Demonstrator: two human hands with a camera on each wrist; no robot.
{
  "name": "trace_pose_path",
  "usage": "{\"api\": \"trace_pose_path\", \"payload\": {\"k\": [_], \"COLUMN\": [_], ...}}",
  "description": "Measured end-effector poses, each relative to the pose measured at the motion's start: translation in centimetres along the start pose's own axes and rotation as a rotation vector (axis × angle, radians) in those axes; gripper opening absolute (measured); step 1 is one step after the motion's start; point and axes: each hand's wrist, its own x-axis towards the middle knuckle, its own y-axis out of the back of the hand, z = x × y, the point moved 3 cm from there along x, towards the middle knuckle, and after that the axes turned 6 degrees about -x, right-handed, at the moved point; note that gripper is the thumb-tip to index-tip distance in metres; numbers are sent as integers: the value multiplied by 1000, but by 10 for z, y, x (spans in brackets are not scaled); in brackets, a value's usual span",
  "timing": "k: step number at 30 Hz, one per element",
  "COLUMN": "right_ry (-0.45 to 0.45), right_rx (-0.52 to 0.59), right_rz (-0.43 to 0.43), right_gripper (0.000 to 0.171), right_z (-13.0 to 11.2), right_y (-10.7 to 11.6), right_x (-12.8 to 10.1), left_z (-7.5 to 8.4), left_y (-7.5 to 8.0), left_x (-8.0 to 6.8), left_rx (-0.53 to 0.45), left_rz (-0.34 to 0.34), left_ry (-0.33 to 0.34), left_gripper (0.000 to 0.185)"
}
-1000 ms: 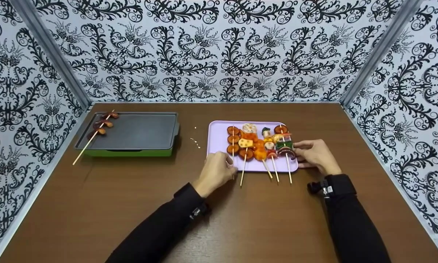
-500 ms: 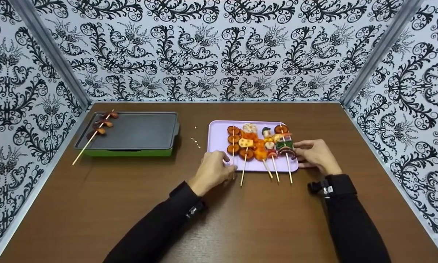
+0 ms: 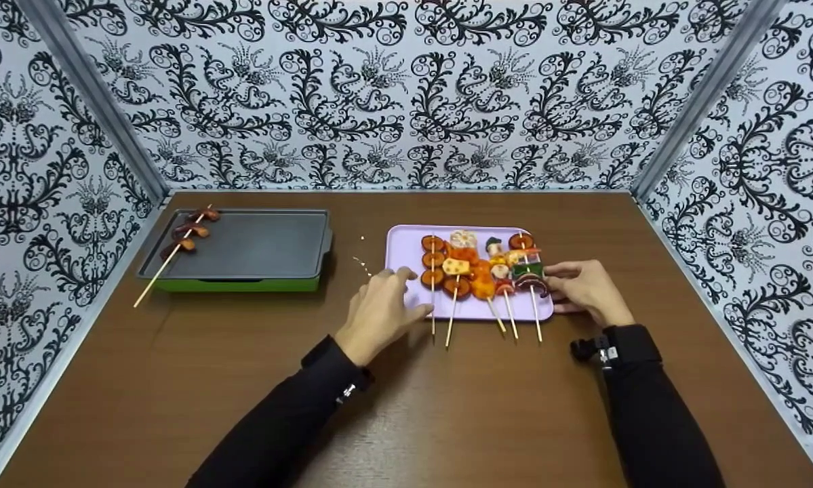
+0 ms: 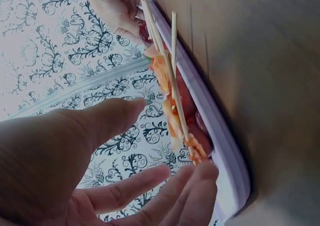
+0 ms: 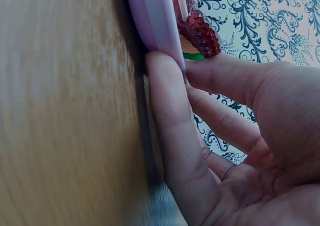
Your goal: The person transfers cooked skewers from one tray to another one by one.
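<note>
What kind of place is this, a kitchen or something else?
Probably a staged recording booth, not a real kitchen: patterned wall panels box in a brown table holding only a griddle and a lilac tray of toy-like skewers.

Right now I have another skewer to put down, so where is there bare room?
The griddle is bare except for one skewer along its left edge. The table in front of the tray lies open too. The tray's middle and right are crowded with skewers; the left hand and right hand flank it.
</note>
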Motion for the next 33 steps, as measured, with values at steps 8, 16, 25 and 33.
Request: {"api": "trace_pose_path", "payload": {"k": [8,16,25,33], "right_ry": [-13,-32,-27,-12], "right_rx": [-6,3,-5,-1], "right_rz": [5,-4,-3,-4], "right_gripper": [42,45,42,41], "right_z": [-2,-2,-2,-1], "right_y": [1,-1,-1,1], "right_x": [-2,-1,0,0], "left_z": [0,-7,-24,-40], "left_y": [13,27,42,58], "left_x": [-1,-2,-7,-12], "left_rx": [57,126,180,251], "left_rz": [43,61,62,84], "left_ry": [-85,-103,-157,-235], "left_gripper": [78,101,113,110]}}
